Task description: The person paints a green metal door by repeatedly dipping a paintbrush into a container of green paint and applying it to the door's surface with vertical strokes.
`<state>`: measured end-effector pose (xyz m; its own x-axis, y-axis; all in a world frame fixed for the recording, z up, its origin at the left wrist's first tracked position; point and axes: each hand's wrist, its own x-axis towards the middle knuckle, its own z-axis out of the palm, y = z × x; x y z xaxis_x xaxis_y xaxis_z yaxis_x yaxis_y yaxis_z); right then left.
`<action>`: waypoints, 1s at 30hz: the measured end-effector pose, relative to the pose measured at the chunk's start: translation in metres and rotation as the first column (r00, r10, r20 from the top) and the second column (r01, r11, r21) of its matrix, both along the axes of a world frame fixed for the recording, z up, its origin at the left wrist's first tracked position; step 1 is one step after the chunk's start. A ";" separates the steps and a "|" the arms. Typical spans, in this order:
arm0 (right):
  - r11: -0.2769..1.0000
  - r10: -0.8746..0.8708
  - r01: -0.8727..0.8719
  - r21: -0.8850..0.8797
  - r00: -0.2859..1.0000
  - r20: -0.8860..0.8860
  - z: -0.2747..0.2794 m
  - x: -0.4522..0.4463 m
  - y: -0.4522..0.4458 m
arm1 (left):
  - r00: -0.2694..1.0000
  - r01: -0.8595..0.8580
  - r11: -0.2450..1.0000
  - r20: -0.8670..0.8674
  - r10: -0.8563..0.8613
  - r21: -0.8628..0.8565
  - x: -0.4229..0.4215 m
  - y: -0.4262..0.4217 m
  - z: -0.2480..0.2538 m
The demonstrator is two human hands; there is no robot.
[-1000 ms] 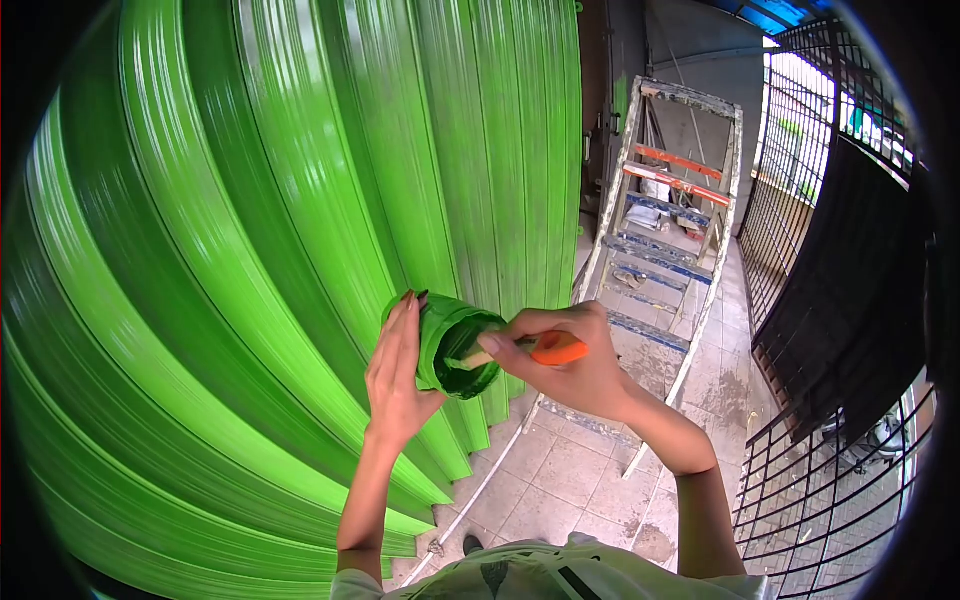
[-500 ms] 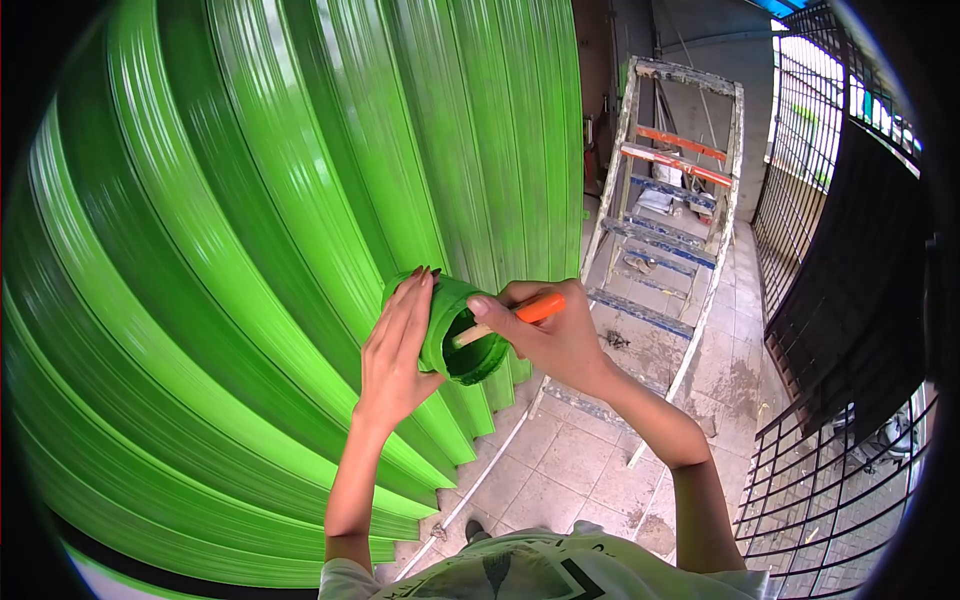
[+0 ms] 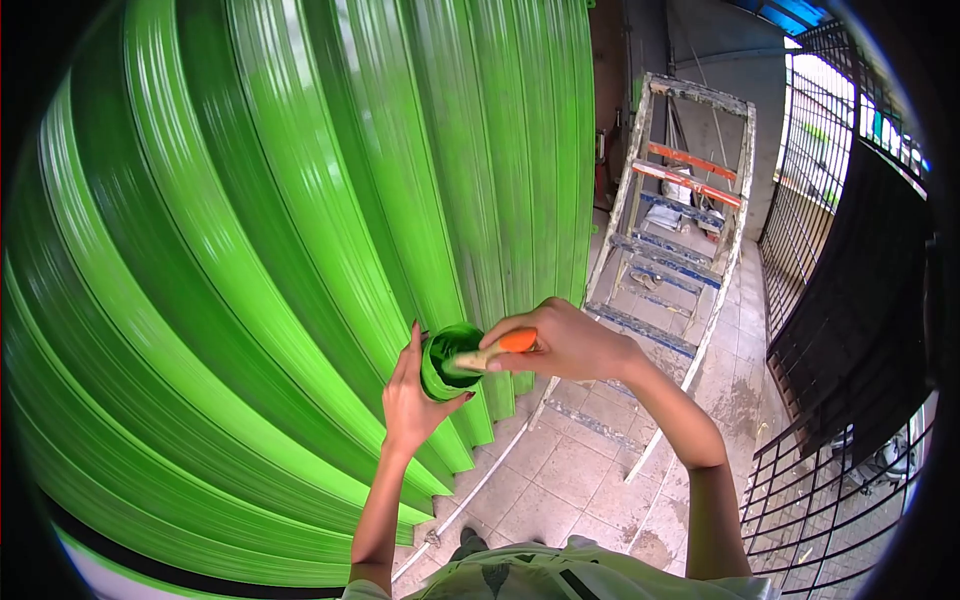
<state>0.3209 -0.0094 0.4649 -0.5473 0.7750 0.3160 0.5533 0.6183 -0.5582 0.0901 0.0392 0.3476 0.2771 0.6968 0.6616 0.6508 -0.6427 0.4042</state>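
A round paint container, coated in green inside and out, is held by my left hand, whose fingers and thumb wrap its side. Its mouth faces up toward me, with dark green paint within. My right hand grips a paintbrush with an orange handle and a pale wooden neck. The brush's head is down inside the container's mouth, near the rim; its bristles are partly hidden there. Just behind both hands rises a ribbed metal shutter, glossy green with streaky, duller patches toward its right part.
A paint-spattered stepladder with blue and orange rungs stands to the right on the tiled floor. Beyond it is a dark metal gate with bars. Bags lie behind the ladder, and a grey wall closes the back.
The container has tipped more upright and shifted slightly down. My right hand has turned over the brush, its handle now pointing more toward me. The view has swung slightly left.
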 end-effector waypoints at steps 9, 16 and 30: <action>0.995 0.095 -0.088 0.037 0.941 -0.326 -0.040 -0.023 0.040 | 0.997 -0.072 0.995 0.010 0.073 -0.075 -0.015 0.022 -0.020; 0.956 -0.291 0.182 -0.231 0.703 -0.648 -0.070 -0.047 0.040 | 0.990 -0.038 0.999 0.133 0.041 -0.027 -0.022 0.053 -0.024; 0.919 -0.204 0.388 -0.078 0.296 -0.933 -0.130 -0.084 0.077 | 0.949 0.163 0.975 0.293 -0.113 -0.151 -0.027 0.113 -0.029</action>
